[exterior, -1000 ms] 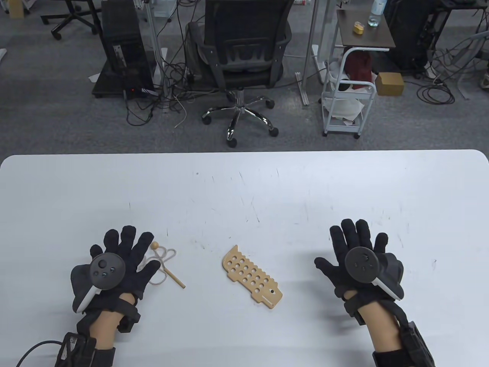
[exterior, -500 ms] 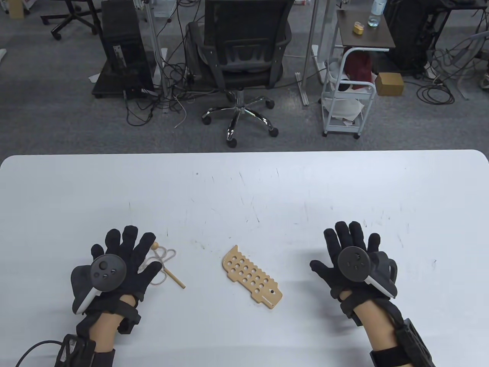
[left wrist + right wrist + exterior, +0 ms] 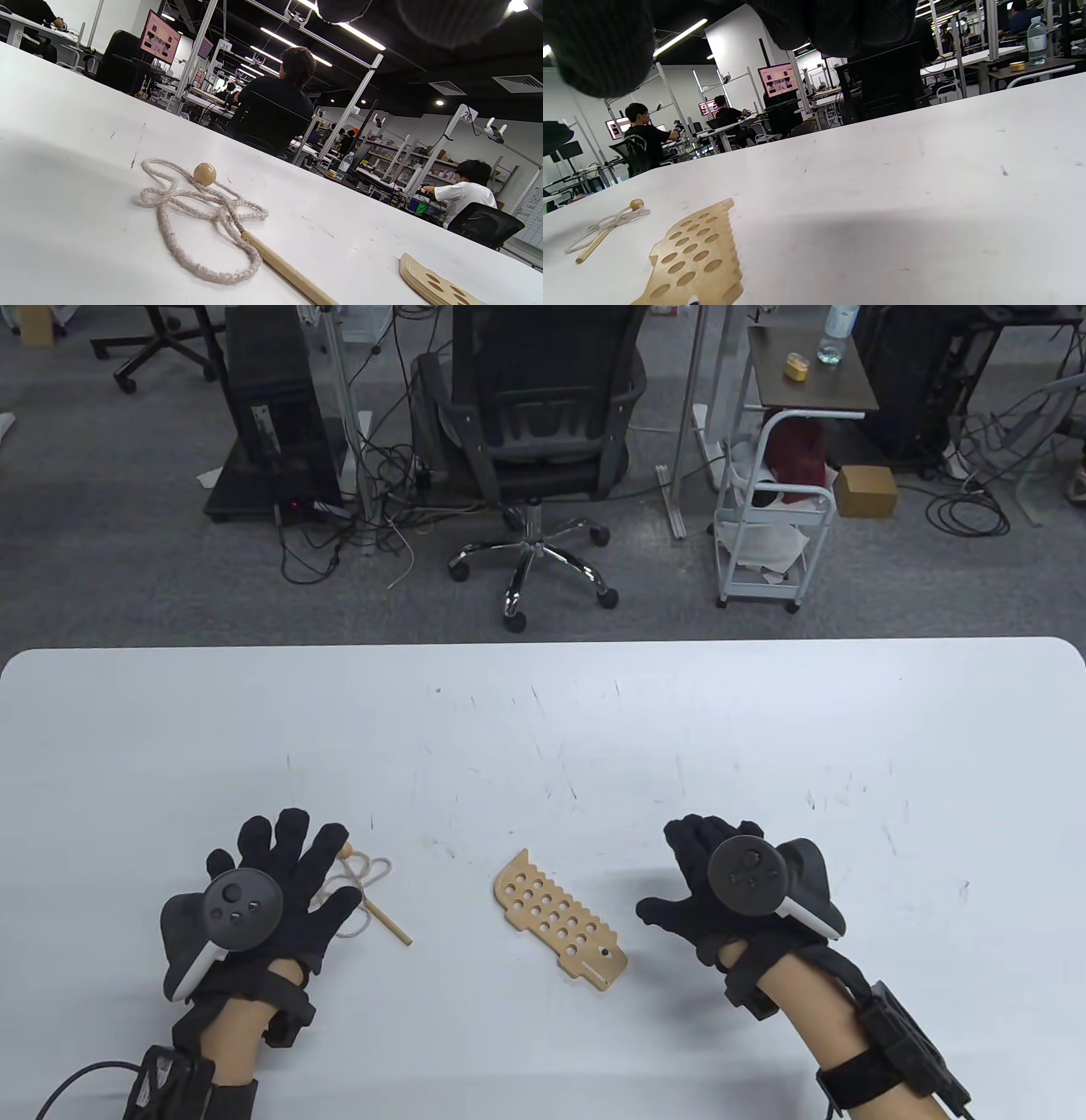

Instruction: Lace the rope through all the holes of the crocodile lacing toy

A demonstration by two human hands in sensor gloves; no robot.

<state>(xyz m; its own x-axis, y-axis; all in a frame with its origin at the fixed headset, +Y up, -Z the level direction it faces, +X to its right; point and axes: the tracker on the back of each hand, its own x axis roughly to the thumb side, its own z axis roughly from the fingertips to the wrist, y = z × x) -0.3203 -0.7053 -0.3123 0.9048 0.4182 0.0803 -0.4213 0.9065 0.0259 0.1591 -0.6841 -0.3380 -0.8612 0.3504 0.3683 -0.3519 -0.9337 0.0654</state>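
The wooden crocodile lacing board lies flat on the white table, its holes showing no rope through them; it also shows in the right wrist view and at the left wrist view's corner. The pale rope lies coiled, with a wooden ball at one end and a wooden stick needle at the other; it is seen close in the left wrist view. My left hand lies spread on the table, partly over the rope. My right hand hovers open, right of the board, holding nothing.
The white table reaches from edge to edge. Beyond its far edge stand an office chair, a white cart and floor cables.
My right hand has moved left toward the crocodile board and turned inward. My left hand, the rope and the board have stayed put.
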